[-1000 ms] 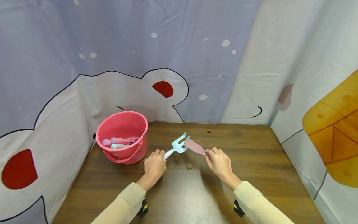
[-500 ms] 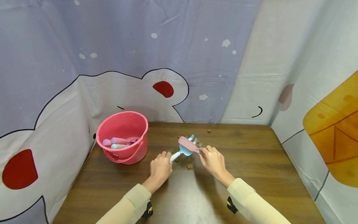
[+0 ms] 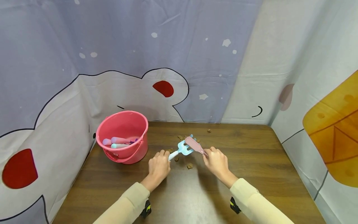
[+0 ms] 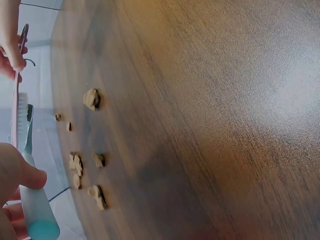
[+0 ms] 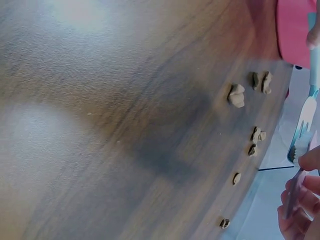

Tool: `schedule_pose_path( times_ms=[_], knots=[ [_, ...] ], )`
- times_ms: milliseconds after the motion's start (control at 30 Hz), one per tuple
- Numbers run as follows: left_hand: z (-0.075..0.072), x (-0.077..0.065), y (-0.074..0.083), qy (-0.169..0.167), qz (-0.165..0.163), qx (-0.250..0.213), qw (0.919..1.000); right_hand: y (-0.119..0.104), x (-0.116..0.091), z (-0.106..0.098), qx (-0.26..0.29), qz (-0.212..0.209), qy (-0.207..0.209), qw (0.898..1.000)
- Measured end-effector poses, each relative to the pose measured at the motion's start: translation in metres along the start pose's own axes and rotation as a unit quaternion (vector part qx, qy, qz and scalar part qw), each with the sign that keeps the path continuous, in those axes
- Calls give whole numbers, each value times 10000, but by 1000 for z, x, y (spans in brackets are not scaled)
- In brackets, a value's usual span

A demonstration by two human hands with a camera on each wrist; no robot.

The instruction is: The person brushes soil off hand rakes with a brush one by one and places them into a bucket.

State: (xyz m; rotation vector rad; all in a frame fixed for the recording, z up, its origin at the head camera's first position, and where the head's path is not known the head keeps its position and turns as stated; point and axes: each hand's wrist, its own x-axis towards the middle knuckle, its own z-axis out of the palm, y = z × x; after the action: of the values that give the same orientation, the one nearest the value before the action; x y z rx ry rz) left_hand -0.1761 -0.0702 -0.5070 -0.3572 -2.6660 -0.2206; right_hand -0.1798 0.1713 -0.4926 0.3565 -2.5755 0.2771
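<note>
My left hand [image 3: 159, 167] grips the white handle of a small light-blue hand fork [image 3: 182, 149], its tines pointing up and to the right. In the left wrist view the handle [image 4: 39, 210] ends in a teal cap. With my right hand [image 3: 216, 163] I hold a pink brush [image 3: 193, 144] by its handle. The brush head lies over the fork's tines and partly hides them. White bristles [image 5: 301, 145] face the fork in the right wrist view, apparently touching it. Both tools are held above the table, over several brown dirt clumps [image 3: 190, 166].
A pink bucket [image 3: 143, 147] stands on the left of the wooden table [image 3: 251, 155], with several pastel-handled tools [image 3: 120, 145] inside. More brown clumps lie near the table's far edge. A printed curtain [image 3: 126, 46] hangs behind and at the sides.
The fork first moved right under the brush while the brush moved left over it. Since then the fork has shifted slightly back left and the brush back right along the tines.
</note>
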Motion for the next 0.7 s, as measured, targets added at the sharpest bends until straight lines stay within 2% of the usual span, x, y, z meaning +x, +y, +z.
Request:
schedule_pose_path(
  times_ms=[367, 700],
  knots=[
    [3, 0, -2, 16, -46, 60, 10000, 6, -14, -3, 39, -89, -11, 10000],
    [7, 1, -9, 34, -371, -24, 9993, 16, -24, -1, -30, -135, 45, 9999]
  ],
)
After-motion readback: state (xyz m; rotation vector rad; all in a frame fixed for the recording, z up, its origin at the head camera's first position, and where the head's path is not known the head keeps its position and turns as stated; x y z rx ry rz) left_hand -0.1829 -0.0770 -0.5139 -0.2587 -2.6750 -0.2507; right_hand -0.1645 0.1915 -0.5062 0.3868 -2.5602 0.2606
